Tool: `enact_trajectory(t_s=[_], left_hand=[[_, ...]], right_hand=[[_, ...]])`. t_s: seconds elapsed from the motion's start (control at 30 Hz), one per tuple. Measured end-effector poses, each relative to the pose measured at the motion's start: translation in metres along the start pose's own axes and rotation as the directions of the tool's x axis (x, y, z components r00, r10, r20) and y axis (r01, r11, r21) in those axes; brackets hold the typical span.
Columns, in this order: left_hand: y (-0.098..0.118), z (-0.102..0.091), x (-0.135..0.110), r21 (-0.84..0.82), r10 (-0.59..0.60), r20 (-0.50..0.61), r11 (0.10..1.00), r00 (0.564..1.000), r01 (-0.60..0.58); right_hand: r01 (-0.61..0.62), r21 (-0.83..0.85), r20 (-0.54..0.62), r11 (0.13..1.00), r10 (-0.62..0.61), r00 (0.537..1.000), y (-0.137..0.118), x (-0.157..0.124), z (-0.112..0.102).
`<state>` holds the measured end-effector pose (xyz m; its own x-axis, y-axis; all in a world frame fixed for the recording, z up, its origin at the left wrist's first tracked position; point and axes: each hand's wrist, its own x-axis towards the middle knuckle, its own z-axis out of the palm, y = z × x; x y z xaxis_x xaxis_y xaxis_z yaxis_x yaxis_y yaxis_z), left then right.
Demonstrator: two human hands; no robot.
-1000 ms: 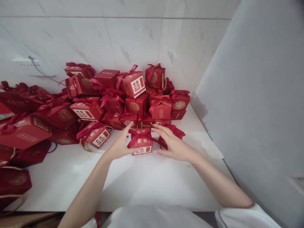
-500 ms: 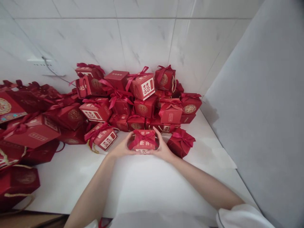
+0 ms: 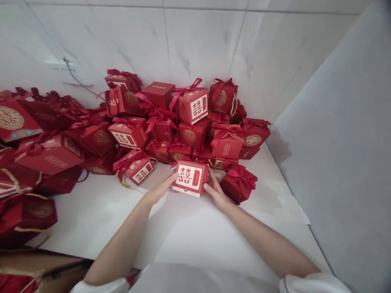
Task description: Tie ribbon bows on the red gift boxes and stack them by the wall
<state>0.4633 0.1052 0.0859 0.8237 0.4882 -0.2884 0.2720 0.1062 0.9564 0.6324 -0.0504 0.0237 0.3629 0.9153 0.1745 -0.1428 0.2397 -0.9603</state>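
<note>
Between my hands is a red gift box (image 3: 190, 179), its white double-happiness label tilted up toward me and its ribbon at the far side. My left hand (image 3: 163, 188) holds the box's left side, with fingers partly hidden behind it. At the right side, my right hand (image 3: 216, 191) grips with the thumb on the front edge. Just right of that hand stands a dark red box with a ribbon bow (image 3: 238, 184). A red box with a gold cord (image 3: 134, 167) lies tilted to the left of my left hand.
Stacked red ribboned boxes (image 3: 192, 134) stand against the tiled wall (image 3: 198, 44). More red boxes (image 3: 49, 152) crowd the left end of the white table (image 3: 100, 211). A grey panel (image 3: 342, 142) borders the right side. A cable (image 3: 71, 73) runs down the wall.
The box between my hands has tipped so its double-happiness label faces me; before, its bow and top faced up. The whole view has shifted slightly.
</note>
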Motion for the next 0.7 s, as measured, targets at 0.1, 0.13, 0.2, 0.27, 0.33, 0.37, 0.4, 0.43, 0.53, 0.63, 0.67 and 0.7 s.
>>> enact_trajectory(t_s=[0.1, 0.13, 0.2, 0.27, 0.33, 0.37, 0.4, 0.43, 0.53, 0.63, 0.67, 0.7], left_hand=[[0.009, -0.014, -0.038, 0.366, 0.177, -0.151, 0.924, 0.973, -0.111], [0.011, -0.019, -0.054, 0.493, 0.228, -0.274, 0.867, 0.934, -0.068], [0.012, -0.023, -0.084, 0.626, 0.308, -0.508, 0.773, 0.805, 0.1], [0.015, -0.018, -0.108, 0.655, 0.342, -0.59, 0.732, 0.731, 0.186], [0.021, -0.006, -0.122, 0.706, 0.361, -0.497, 0.697, 0.789, 0.126], [0.024, 0.002, -0.125, 0.748, 0.365, -0.396, 0.661, 0.843, 0.065], [0.026, 0.009, -0.125, 0.791, 0.363, -0.28, 0.612, 0.889, -0.001], [0.027, 0.016, -0.124, 0.827, 0.354, -0.18, 0.559, 0.918, -0.053], [0.025, 0.03, -0.117, 0.883, 0.338, -0.133, 0.467, 0.932, -0.043], [0.024, 0.028, -0.127, 0.871, 0.317, -0.22, 0.489, 0.923, 0.039], [0.026, 0.025, -0.138, 0.864, 0.299, -0.216, 0.502, 0.929, 0.039], [0.031, 0.021, -0.153, 0.855, 0.277, -0.209, 0.517, 0.938, 0.038]], right_hand=[[0.005, -0.015, 0.035, 1.0, -0.004, 0.999, -0.002, -0.011, 0.008], [-0.004, -0.049, 0.065, 0.999, 0.007, 0.998, -0.003, -0.014, 0.009], [-0.048, -0.076, 0.1, 0.996, 0.055, 0.993, -0.003, -0.019, 0.01], [-0.117, -0.046, 0.089, 0.992, 0.121, 0.989, -0.001, -0.02, 0.008], [-0.186, -0.025, 0.085, 0.982, 0.187, 0.979, 0.001, -0.02, 0.007], [-0.207, -0.035, 0.091, 0.978, 0.21, 0.974, 0.001, -0.021, 0.007], [-0.22, -0.057, 0.097, 0.974, 0.224, 0.97, 0.002, -0.021, 0.006], [-0.227, -0.085, 0.108, 0.97, 0.235, 0.966, 0.002, -0.022, 0.006], [-0.228, -0.172, 0.136, 0.958, 0.253, 0.958, 0.002, -0.027, 0.005], [-0.25, -0.208, 0.13, 0.946, 0.28, 0.951, 0.002, -0.031, 0.005], [-0.261, -0.211, 0.125, 0.942, 0.291, 0.949, 0.002, -0.032, 0.004], [-0.273, -0.213, 0.123, 0.938, 0.303, 0.945, 0.003, -0.033, 0.004]])
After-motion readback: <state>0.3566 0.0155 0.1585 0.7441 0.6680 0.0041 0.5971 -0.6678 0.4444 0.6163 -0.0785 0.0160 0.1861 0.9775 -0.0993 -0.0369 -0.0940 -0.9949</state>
